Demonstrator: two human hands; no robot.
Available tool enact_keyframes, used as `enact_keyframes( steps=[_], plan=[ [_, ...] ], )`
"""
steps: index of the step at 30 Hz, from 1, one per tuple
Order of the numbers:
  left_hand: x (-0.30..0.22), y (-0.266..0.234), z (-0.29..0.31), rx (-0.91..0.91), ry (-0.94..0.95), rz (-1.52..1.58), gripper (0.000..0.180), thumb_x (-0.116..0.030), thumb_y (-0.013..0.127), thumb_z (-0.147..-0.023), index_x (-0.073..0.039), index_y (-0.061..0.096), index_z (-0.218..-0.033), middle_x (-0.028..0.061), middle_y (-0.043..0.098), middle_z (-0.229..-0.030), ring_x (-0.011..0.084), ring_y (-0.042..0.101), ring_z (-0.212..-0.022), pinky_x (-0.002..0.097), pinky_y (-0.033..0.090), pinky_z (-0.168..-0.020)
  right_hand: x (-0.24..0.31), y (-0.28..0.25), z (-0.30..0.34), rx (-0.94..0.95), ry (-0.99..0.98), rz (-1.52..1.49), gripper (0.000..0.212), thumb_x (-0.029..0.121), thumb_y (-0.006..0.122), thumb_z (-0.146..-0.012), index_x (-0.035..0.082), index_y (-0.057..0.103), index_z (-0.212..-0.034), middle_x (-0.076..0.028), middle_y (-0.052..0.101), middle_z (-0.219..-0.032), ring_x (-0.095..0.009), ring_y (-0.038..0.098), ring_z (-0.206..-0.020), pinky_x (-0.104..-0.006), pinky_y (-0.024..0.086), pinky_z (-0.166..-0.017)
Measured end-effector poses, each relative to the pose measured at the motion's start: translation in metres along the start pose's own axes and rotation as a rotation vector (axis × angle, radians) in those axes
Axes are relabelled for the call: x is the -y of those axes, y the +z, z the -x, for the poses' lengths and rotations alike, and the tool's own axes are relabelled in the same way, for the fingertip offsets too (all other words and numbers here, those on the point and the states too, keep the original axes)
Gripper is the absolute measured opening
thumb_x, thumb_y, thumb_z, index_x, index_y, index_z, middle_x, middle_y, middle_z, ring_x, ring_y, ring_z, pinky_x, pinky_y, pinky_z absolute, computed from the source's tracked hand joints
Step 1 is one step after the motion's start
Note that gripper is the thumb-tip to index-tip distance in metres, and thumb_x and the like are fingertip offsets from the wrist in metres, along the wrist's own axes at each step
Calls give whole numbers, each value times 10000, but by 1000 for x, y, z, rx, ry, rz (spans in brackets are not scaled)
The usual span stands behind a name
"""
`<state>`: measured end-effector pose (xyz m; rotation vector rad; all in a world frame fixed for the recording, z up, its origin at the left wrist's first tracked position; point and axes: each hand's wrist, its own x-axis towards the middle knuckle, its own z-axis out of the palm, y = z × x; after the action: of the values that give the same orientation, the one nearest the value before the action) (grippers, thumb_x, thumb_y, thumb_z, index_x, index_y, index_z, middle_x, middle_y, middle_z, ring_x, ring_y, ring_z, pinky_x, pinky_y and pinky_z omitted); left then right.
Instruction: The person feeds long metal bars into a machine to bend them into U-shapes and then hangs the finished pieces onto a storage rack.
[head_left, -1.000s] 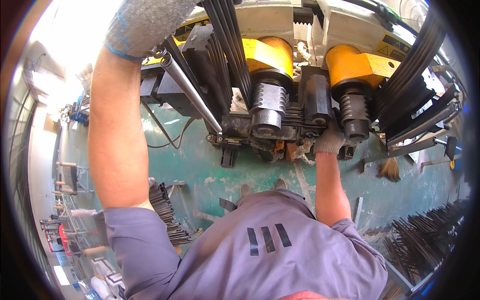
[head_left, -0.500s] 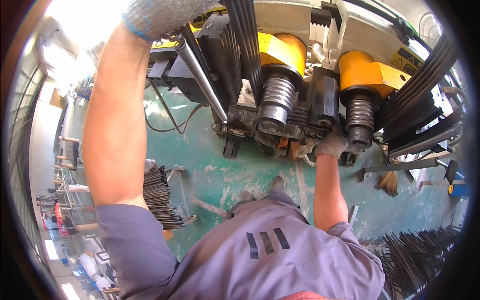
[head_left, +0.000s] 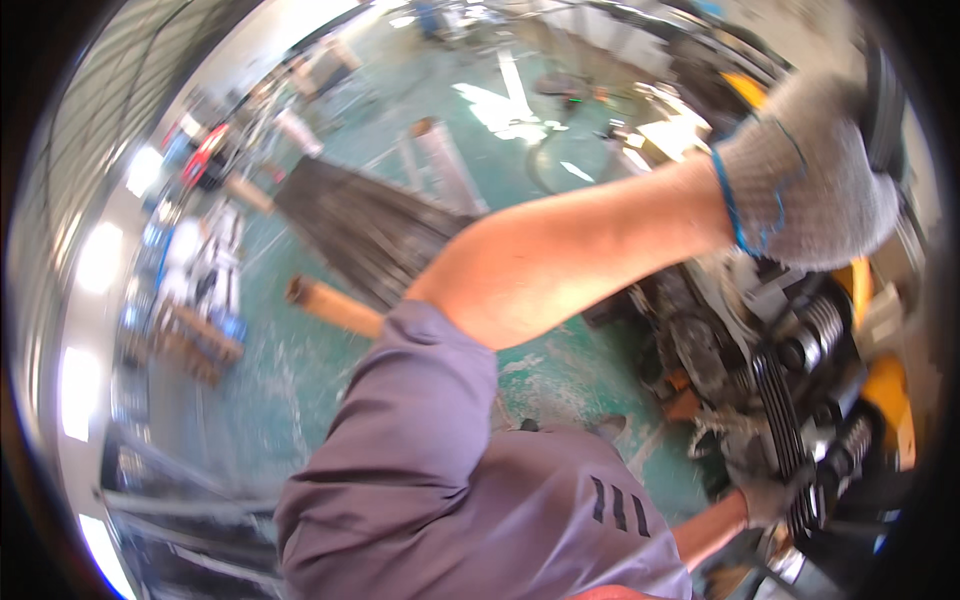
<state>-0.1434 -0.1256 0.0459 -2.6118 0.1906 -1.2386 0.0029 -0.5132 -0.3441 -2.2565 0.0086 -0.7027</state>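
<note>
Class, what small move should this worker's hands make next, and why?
Perhaps steady the slim black rods with the right hand: it is right beside them, though contact is unclear, while the left hand is raised well apart.

Left glove: knit cloth, matt, rough. Right glove: same look, blurred. Shirt: matt cloth, creased. Long bars: dark metal, slight sheen. Ribbed roller: shiny bare metal. Yellow housing: smooth, looks painted. Floor: green coating, scuffed. Brown pole: wood or cardboard, can't tell.
</note>
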Motion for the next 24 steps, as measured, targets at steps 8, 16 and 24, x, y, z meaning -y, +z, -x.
enact_keyframes(
  steps=[8,16,24],
  plan=[
    [-5,-188,233,-379,-1053,888,25,-49,621,-944,-53,615,-920,-7,591,-755,98,629,-710,267,565,-677,73,77,2,-163,-662,36,462,141,539,-1004,258,615,-1445,-34,693,-1365,-220,748,-982,-348,590,-811],
    [-89,-314,438,-1302,-1237,701,158,51,695,-878,-35,622,-989,98,684,-849,209,706,-763,349,600,-715,323,113,140,398,-787,-820,339,266,615,-1061,110,698,-1351,-82,736,-1260,-199,720,-1054,-296,550,-875],
    [-136,-384,532,-1658,-1401,408,191,62,622,-900,-11,587,-1074,145,702,-909,262,725,-831,392,625,-774,550,80,267,376,-1216,-853,367,264,564,-1079,160,632,-1425,-154,629,-1424,-306,717,-1095,-370,543,-933]
  ],
)
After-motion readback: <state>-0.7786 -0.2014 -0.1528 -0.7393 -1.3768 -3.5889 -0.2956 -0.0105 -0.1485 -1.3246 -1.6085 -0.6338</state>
